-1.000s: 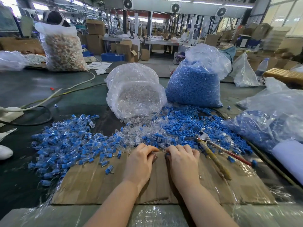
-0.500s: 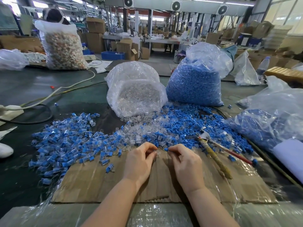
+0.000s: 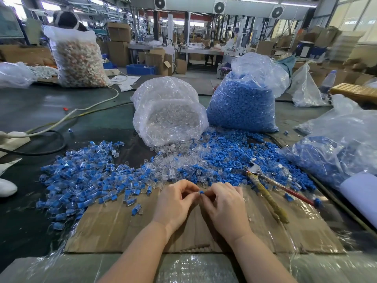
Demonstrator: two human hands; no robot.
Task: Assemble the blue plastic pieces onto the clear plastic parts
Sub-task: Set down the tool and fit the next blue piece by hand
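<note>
**Hands meet over a blue piece at the desk's near edge**

Factory hall behind, with stacked cartons, wall fans and long workbenches; up front a dark desk (image 3: 30, 111) carries the work. Cardboard (image 3: 122, 227) lies flat at its near edge, partly under crinkled plastic film.

Both hands hover over the cardboard with fingertips together. The right hand (image 3: 226, 207) pinches a small blue piece (image 3: 201, 192) between thumb and forefinger. The left hand (image 3: 175, 203) has its fingers curled toward the same spot, its fingertips right at the piece; whether it holds a clear part there I cannot tell, as the fingers hide it.

Just beyond the hands lies a mixed heap: clear parts (image 3: 173, 160) spilling from an open clear bag (image 3: 169, 111), and loose blue pieces (image 3: 224, 150) spreading from the foot of a full blue bag (image 3: 242, 103). To the left sits a pile of assembled parts (image 3: 81, 174), blue inside clear, some strewn onto the cardboard. To the right, pliers (image 3: 265, 190) with a taped handle rest on the cardboard's edge, their head in the blue heap. Another bag (image 3: 336, 150) of blue parts slumps at the far right.
</note>
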